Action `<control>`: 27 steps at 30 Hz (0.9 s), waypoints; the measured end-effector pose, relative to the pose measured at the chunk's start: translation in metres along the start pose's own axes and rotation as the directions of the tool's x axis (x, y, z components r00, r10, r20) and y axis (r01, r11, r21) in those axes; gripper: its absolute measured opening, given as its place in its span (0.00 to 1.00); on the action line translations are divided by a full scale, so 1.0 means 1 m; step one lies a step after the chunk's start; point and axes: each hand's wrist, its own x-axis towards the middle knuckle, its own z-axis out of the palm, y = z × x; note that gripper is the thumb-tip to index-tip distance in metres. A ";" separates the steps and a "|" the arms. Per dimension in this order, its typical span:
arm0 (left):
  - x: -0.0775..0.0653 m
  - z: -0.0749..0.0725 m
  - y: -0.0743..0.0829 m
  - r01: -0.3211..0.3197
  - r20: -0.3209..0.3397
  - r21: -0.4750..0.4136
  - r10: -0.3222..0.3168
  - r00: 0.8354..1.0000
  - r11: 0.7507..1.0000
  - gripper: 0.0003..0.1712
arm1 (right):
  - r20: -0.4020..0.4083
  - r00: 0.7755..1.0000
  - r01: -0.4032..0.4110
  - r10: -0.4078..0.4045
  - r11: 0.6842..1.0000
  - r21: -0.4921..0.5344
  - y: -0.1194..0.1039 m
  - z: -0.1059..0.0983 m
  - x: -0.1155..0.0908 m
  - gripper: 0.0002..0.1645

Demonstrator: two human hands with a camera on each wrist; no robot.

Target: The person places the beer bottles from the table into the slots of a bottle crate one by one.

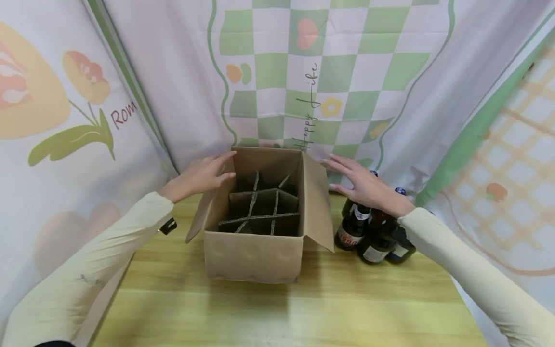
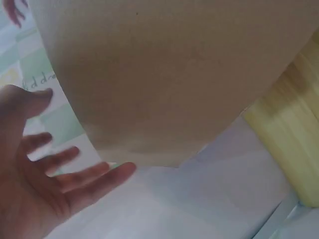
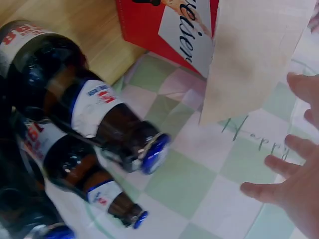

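Observation:
A brown cardboard box [image 1: 253, 255] stands upright on the wooden table with its top flaps spread. Crossed cardboard dividers [image 1: 260, 216] split its inside into several compartments, with no bottles showing in them. My left hand [image 1: 199, 178] is at the box's left rim, its fingers spread beside the left flap [image 2: 164, 89]. Past the right flap [image 1: 318, 207], my right hand [image 1: 362, 183] hovers with loosely extended fingers and holds nothing. Below and beside it, several dark glass beer bottles [image 1: 350, 231] with blue caps stand close together; the right wrist view shows their white labels [image 3: 94, 109].
The light wooden table [image 1: 243, 313] stretches in front of the box. A curtain [image 1: 269, 72] with green checks hangs right behind it, and patterned cloth closes in both sides. The box's side carries a red print [image 3: 149, 30]. A small black item [image 1: 168, 225] shows by the left sleeve.

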 end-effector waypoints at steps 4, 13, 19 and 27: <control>-0.001 0.002 -0.004 0.043 0.035 -0.009 -0.043 0.998 0.999 0.44 | 0.087 0.986 -0.149 0.145 0.988 0.048 0.005 -0.003 -0.012 0.44; -0.005 0.005 -0.002 0.241 0.200 -0.286 -0.188 0.961 0.927 0.48 | 0.328 0.892 -0.332 0.310 0.943 0.014 0.010 -0.009 -0.035 0.58; -0.002 0.006 -0.003 0.322 0.243 -0.426 -0.236 0.941 0.845 0.44 | 0.383 0.868 -0.355 0.317 0.934 0.032 0.017 -0.009 -0.043 0.59; 0.001 0.012 -0.001 0.343 0.235 -0.596 -0.251 0.939 0.727 0.42 | 0.292 0.902 -0.340 0.317 0.940 0.029 0.023 0.002 -0.052 0.34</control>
